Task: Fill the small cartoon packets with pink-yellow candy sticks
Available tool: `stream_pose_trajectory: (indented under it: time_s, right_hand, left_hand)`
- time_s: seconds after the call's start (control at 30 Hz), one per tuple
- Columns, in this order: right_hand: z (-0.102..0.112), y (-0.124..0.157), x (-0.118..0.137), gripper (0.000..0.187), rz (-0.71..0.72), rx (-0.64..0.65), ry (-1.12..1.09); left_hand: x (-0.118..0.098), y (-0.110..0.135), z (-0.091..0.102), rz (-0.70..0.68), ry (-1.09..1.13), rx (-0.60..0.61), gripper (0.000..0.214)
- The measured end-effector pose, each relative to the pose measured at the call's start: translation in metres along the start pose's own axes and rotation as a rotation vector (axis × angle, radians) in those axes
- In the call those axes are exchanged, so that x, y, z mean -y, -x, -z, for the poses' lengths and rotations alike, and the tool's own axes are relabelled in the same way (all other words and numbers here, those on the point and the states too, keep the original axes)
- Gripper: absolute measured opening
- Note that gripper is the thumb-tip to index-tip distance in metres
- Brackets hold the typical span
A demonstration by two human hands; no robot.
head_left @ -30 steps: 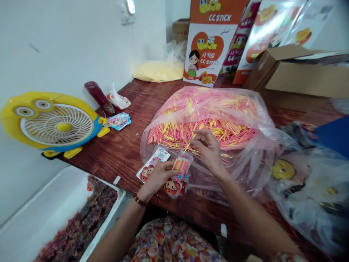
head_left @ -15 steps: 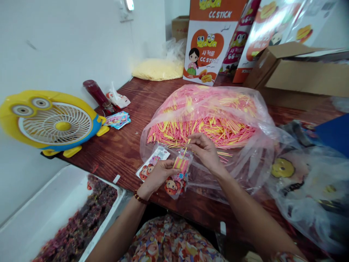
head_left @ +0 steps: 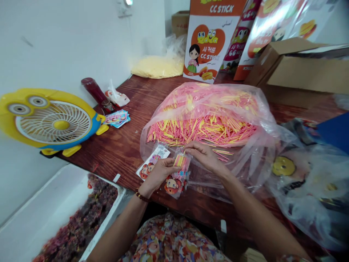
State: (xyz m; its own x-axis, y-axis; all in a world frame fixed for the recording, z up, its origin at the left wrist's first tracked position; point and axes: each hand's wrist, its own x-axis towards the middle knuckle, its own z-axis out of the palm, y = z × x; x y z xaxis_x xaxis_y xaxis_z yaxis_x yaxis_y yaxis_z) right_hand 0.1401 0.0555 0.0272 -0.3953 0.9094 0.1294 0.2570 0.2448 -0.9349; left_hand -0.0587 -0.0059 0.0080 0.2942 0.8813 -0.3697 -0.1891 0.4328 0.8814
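Note:
My left hand [head_left: 163, 171] pinches a small clear packet [head_left: 174, 185] printed with a red-haired cartoon figure. Pink and yellow sticks [head_left: 180, 160] stand inside it, showing at its upper part. At the packet's mouth are the closed fingertips of my right hand [head_left: 198, 152]; whether they grip a stick end or the packet's edge is hidden. A second printed packet [head_left: 147, 165] lies flat to the left, partly under my left hand. Just beyond both hands, a big clear bag [head_left: 261, 105] lies open, with a heap of pink and yellow sticks [head_left: 201, 127] in it.
A yellow fan [head_left: 54, 120] stands on the left of the wooden table [head_left: 120, 145], near a stack of cards [head_left: 117, 118] and a tissue pack [head_left: 120, 97]. Printed cartons [head_left: 204, 47] and an open cardboard box [head_left: 302, 76] are at the back. Crumpled plastic bags [head_left: 313, 189] lie right.
The yellow stick that showed in my right fingers has gone down toward the packet's mouth and no longer sticks up. My right hand has lowered slightly; the left still holds the packet.

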Motion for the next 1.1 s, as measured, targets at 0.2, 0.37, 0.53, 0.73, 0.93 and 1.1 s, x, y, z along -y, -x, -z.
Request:
stream_pose_trajectory:
  time_s: [0.2,0.37,0.53,0.73,0.93,1.1]
  right_hand:
    - [0.002,-0.001,-0.002,0.026,-0.048,0.086,-0.056]
    - [0.004,-0.005,-0.001,0.026,-0.077,0.146,-0.060]
    - [-0.005,0.011,-0.008,0.016,-0.107,0.157,-0.066]
    - [-0.027,0.040,-0.023,0.018,-0.230,0.053,-0.352]
    - [-0.015,0.018,-0.053,0.026,-0.292,-0.027,-0.248]
    - [-0.011,0.009,-0.061,0.022,-0.172,-0.040,0.124]
  left_hand:
    - [0.004,-0.005,-0.001,-0.006,0.016,-0.030,0.037]
    - [0.006,-0.007,0.001,-0.028,0.042,-0.020,0.036]
    - [0.013,0.003,0.011,-0.025,-0.092,-0.039,0.033]
    - [0.033,0.023,0.014,-0.052,-0.251,-0.082,0.029]
    - [0.038,0.016,0.013,-0.341,-0.724,-0.329,0.041]
    - [0.050,0.009,0.011,-0.497,-1.053,-0.313,0.051]
